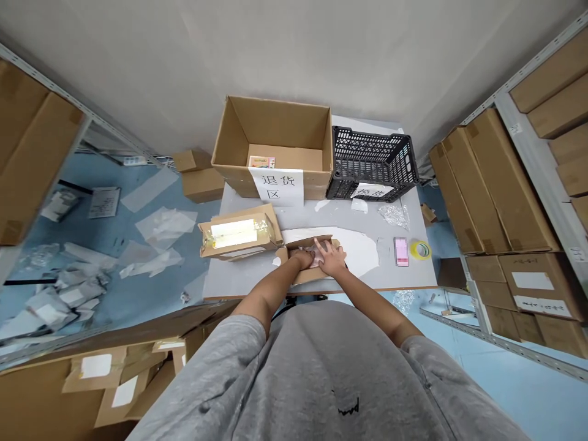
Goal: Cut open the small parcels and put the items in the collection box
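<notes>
A small open cardboard box [305, 277] lies on the grey table [321, 220] near its front edge, flaps spread. My left hand [301, 258] is curled at the box's left side, its fingers tucked in and partly hidden. My right hand [329, 256] lies with fingers stretched out flat on a pale, pinkish wrapped item [316, 250] inside the box. A white sheet [362, 248] lies under and to the right of the box.
A taped cardboard parcel [239, 236] lies left of the box. At the back stand a large open carton [275, 144] with a white label and a black plastic crate [372, 162]. A pink phone [401, 251] and tape roll [419, 249] lie right. Shelves with cartons flank both sides; wrappers litter the floor.
</notes>
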A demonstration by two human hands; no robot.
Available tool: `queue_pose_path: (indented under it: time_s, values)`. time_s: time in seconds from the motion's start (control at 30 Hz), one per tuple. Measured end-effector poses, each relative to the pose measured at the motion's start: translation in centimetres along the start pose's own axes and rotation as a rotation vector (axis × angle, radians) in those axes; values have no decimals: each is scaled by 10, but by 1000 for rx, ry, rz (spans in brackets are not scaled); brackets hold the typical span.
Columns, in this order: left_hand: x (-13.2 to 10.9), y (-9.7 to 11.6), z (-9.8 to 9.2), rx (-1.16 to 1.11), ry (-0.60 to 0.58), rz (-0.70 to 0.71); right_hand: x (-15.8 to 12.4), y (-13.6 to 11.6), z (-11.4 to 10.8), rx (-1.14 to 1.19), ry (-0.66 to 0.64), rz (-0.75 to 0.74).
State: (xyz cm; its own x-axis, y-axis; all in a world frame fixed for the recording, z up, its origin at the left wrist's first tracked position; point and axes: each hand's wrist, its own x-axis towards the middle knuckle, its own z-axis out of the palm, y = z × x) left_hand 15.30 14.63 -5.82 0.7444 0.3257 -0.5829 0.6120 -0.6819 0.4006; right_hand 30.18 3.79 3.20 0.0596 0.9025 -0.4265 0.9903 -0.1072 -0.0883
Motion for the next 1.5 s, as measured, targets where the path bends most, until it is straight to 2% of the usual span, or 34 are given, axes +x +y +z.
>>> queue_pose_path:
  time_s: [0.13, 0.27, 0.47, 0.57, 0.67, 0.8, 1.07, 1.13, 1.23, 1.33, 1.4, 1.5]
  values:
    - [-5, 3, -1, -16, 5, -114, 2, -2, 1, 39, 5, -11]
    - [-5, 15, -4, -51, 15, -205, 4, -3, 2, 59, 18, -11]
    - [-14, 26, -19, -96, 67, -286, 0, -1, 5, 89, 37, -18]
    - [-33, 25, -28, -89, 129, -257, -1, 2, 5, 141, 117, -61]
    - [-57, 26, -29, -58, 232, -171, 0, 6, 2, 202, 198, -89]
    - [-83, 29, -22, -32, 418, -119, 5, 13, -6, 221, 183, -104]
    - [-108, 31, -15, -232, 470, -196, -2, 30, -14, 397, 182, -66]
    - [-113, 31, -14, -266, 536, -206, -6, 36, -16, 448, 211, -38]
    - [-119, 32, -10, -353, 716, -227, -9, 45, -21, 490, 243, -19]
    - [-122, 34, -6, -427, 877, -325, -10, 48, -26, 522, 238, -33]
    - [-123, 33, -6, -450, 927, -401, -9, 48, -28, 539, 243, -40]
    - [-121, 29, -9, -529, 901, -472, -9, 45, -26, 574, 256, -33]
